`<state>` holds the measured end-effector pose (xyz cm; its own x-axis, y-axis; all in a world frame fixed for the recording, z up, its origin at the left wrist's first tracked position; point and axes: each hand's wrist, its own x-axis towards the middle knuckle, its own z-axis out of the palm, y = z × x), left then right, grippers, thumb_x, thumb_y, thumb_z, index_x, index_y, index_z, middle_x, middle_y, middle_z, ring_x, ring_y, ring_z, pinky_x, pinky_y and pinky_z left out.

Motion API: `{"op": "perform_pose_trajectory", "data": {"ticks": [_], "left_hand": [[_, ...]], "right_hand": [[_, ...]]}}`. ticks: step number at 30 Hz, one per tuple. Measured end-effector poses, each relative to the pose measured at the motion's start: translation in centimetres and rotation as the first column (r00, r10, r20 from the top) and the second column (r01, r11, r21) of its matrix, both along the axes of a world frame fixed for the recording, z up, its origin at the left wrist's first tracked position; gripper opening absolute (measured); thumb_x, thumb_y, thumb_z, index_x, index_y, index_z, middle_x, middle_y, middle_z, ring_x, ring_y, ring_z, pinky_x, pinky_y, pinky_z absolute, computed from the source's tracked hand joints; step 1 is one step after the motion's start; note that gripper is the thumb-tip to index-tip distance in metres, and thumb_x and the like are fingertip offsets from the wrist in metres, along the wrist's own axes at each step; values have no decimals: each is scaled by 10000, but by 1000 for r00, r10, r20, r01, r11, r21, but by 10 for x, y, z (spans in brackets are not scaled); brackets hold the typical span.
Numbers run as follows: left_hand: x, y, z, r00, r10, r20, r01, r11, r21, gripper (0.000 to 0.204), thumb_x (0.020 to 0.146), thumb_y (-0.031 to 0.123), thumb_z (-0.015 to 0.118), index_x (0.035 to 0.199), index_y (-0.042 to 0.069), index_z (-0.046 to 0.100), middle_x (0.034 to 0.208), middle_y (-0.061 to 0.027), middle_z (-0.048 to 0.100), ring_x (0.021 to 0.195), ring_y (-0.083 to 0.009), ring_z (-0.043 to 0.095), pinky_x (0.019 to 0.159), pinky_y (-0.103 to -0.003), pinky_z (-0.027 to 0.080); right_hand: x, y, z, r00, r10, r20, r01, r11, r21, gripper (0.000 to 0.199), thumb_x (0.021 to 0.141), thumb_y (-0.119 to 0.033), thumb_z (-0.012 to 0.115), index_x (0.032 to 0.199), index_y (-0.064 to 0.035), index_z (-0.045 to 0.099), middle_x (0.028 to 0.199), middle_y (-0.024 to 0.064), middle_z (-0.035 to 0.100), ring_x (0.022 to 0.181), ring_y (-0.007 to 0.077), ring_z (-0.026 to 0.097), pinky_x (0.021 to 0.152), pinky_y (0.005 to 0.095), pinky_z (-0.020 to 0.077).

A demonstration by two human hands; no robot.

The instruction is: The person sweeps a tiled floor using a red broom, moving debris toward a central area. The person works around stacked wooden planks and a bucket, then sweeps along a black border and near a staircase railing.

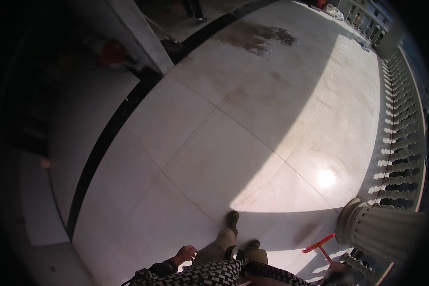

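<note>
At the lower right, my right hand point(337, 268) is closed around the handle of a red T-shaped squeegee point(318, 243). Its head sticks out ahead of the hand, above the floor near a round column base. Much of the right hand is dark and blurred. My left hand point(186, 253) hangs beside my left leg, its fingers loosely curled and apart, with nothing in it. Between the hands show my light trousers, dark shoes point(232, 220) and a black-and-white patterned garment point(209, 274). The pale tiled floor point(214, 157) stretches ahead, partly shaded and partly in bright sun.
A stone balustrade point(399, 143) runs along the right, with a thick column point(386, 229) near me. On the left, a dark threshold strip point(97, 157) meets a white post point(145, 38). A dark wet-looking patch point(276, 38) lies far ahead. Another person's legs point(195, 9) show beyond the strip.
</note>
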<state>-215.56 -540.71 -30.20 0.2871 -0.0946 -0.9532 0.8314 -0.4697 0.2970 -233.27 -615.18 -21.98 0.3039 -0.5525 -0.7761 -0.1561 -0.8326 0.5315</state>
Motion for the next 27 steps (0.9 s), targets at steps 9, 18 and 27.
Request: {"op": "perform_pose_trajectory", "data": {"ticks": [9, 18, 27], "left_hand": [[-14, -63, -2, 1000, 15, -24, -12, 991, 135, 276, 966, 270, 530, 1014, 34, 665, 773, -76, 659, 590, -168, 640, 512, -295, 500], [-102, -147, -9, 926, -374, 55, 327, 865, 382, 349, 937, 361, 550, 969, 57, 717, 898, -157, 721, 888, -306, 700, 777, -416, 534], [-96, -278, -32, 826, -524, 207, 487, 849, 202, 368, 946, 373, 561, 931, 22, 668, 818, -133, 697, 774, -281, 678, 729, -402, 524]], "right_hand": [[144, 89, -80, 820, -6, 572, -316, 828, 462, 648, 937, -149, 571, 1523, -342, 375, 711, 144, 679, 651, 359, 690, 592, 485, 545], [192, 33, -273, 775, -311, 550, -67, 825, 561, 543, 958, -161, 563, 1447, -388, 494, 948, 101, 745, 860, 336, 721, 758, 442, 569], [-325, -154, -109, 783, -594, 185, 539, 796, 277, 683, 910, -104, 636, 1519, -302, 400, 944, 164, 720, 875, 371, 706, 728, 504, 555]]}}
